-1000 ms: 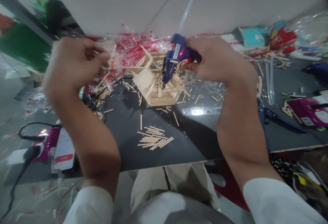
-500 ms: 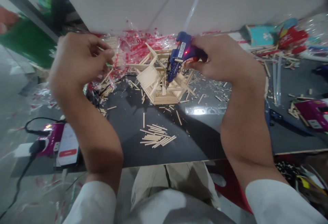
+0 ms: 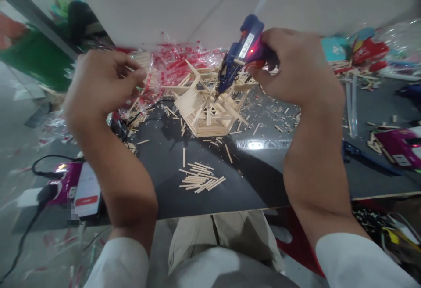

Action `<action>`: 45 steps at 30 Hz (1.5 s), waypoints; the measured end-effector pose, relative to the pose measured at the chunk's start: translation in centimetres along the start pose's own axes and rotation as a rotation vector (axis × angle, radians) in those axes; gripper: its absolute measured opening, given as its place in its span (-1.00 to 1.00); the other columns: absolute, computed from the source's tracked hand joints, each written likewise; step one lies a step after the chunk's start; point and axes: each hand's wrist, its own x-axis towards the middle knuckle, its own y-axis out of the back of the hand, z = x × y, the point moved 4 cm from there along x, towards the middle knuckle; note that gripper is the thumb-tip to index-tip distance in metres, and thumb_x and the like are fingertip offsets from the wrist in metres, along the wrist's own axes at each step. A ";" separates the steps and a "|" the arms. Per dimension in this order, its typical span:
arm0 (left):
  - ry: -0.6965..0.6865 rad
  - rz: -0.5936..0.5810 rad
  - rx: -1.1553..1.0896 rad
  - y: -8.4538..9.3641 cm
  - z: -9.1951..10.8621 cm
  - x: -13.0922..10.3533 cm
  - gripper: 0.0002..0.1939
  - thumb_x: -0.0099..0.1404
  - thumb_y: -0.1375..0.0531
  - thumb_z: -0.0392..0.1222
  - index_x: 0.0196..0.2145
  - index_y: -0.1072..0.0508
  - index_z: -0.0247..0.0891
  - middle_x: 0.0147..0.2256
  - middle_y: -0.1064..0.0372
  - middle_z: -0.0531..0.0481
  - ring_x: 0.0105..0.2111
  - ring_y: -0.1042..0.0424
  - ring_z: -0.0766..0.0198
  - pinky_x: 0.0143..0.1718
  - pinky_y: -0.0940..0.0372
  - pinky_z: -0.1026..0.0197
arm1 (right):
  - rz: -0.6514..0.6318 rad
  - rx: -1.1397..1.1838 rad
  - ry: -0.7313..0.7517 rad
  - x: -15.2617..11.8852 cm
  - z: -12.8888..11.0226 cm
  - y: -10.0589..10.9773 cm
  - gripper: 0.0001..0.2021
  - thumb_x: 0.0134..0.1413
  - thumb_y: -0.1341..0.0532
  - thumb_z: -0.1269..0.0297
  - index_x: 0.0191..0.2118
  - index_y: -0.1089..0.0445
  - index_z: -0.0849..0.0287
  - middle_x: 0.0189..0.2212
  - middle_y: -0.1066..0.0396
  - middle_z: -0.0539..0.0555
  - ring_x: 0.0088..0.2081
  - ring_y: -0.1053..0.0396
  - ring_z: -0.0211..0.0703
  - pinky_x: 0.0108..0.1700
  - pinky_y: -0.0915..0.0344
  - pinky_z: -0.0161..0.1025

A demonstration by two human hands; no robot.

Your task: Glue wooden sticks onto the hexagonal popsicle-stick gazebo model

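Note:
A many-sided structure of thin wooden sticks [image 3: 210,112] stands near the middle of the dark table. My right hand [image 3: 289,66] is wrapped round a blue glue gun [image 3: 243,51], whose nozzle points down over the structure, with a clear glue stick rising from its back. To the left, my left hand [image 3: 105,81] hovers beside the structure, its fingers bent and thumb near the fingertips; whether anything small sits between them is hidden. Short cut sticks [image 3: 200,177] lie in a loose pile toward the front edge.
A clear ruler [image 3: 263,144] lies right of the structure. Red and clear plastic wrapping [image 3: 177,59] is heaped behind it. At the left are a phone [image 3: 87,191] and a purple power strip [image 3: 67,178]; another purple block [image 3: 399,147] sits at the right.
My right hand has lifted the glue gun up and to the right, its nozzle now higher over the structure. My left hand has barely moved.

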 end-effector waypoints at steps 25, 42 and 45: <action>0.057 -0.063 0.038 0.3 1.2 -0.4 -0.61 0.31 -0.20 0.00 -0.07 -0.65 -0.27 -0.40 -0.56 -0.07 -0.43 -0.56 0.19 -0.30 -0.40 0.22 | -0.025 -0.012 -0.011 0.5 -0.2 -0.8 -0.66 0.33 -0.19 0.27 0.18 -0.39 0.06 0.13 -0.51 0.21 0.11 -0.48 0.19 0.11 -0.38 0.01; 0.141 -0.074 0.026 0.4 1.3 -0.5 -0.68 0.36 -0.25 -0.07 -0.06 -0.66 -0.28 -0.41 -0.56 -0.03 -0.38 -0.59 0.17 -0.08 -0.51 0.00 | -0.022 0.026 -0.019 0.2 -0.5 -0.4 -0.62 0.35 -0.16 0.20 0.21 -0.42 0.09 0.16 -0.50 0.25 0.14 -0.47 0.29 0.12 -0.39 0.09; 0.146 -0.075 0.006 0.4 1.3 -0.6 -0.74 0.37 -0.26 -0.11 -0.09 -0.66 -0.27 -0.41 -0.56 -0.04 -0.41 -0.60 0.13 -0.08 -0.54 -0.12 | -0.017 0.033 -0.020 0.2 -0.5 -0.4 -0.61 0.35 -0.16 0.18 0.22 -0.42 0.08 0.17 -0.50 0.24 0.15 -0.46 0.28 0.13 -0.38 0.08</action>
